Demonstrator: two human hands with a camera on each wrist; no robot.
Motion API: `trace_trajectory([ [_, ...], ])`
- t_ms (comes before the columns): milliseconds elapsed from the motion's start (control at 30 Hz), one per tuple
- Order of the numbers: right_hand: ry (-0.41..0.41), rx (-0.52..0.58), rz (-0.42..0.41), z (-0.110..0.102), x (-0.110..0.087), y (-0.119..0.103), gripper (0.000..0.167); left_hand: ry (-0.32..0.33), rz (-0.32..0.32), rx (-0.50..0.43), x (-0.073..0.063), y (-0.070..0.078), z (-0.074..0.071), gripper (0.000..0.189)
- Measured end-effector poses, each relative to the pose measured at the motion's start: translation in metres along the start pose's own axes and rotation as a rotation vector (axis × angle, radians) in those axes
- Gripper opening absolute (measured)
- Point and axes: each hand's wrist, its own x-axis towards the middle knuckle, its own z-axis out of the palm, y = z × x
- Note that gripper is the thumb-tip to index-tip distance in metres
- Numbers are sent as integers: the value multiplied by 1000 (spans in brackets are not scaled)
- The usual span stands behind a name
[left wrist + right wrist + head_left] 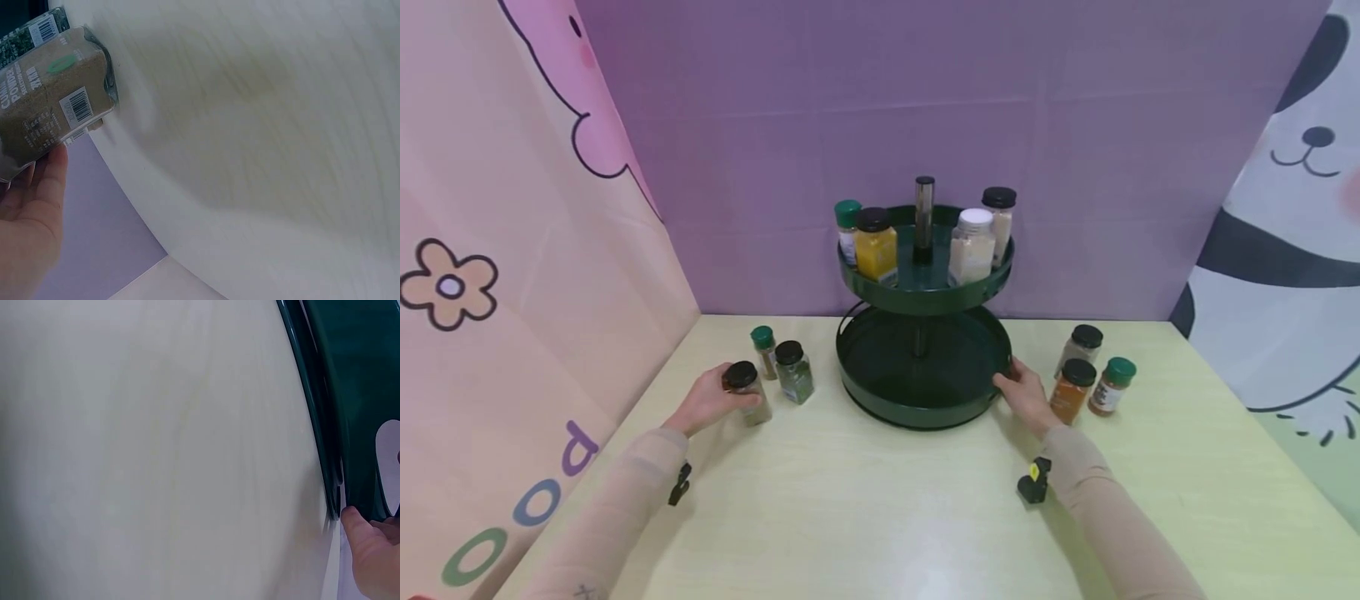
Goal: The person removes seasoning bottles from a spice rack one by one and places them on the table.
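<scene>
My left hand grips a black-lidded spice jar of brown powder; its label and barcode show in the left wrist view. Whether the jar touches the table cannot be told. Just beyond it stand a green-lidded spice jar and a black-lidded jar of green herbs. On the other side, my right hand holds the lower tray's rim, thumb on the inside, of a dark green two-tier turntable. The right wrist view shows the thumb against the green wall near a cutout.
On the upper tier stand a green-lidded jar, a yellow spice jar, a white-lidded jar and another black-lidded jar. Right of the turntable are an orange spice jar, a green-lidded jar and a grey-brown jar.
</scene>
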Motion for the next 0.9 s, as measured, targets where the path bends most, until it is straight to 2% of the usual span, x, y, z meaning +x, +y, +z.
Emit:
trace_trajectory([
  [700,-7,-21,-26,0,-3,-3,65,5,-4,-100,-6,-1,6,60],
  [900,-12,-42,-33,-2,-3,-2,69,35,2,-129,-5,5,3,72],
])
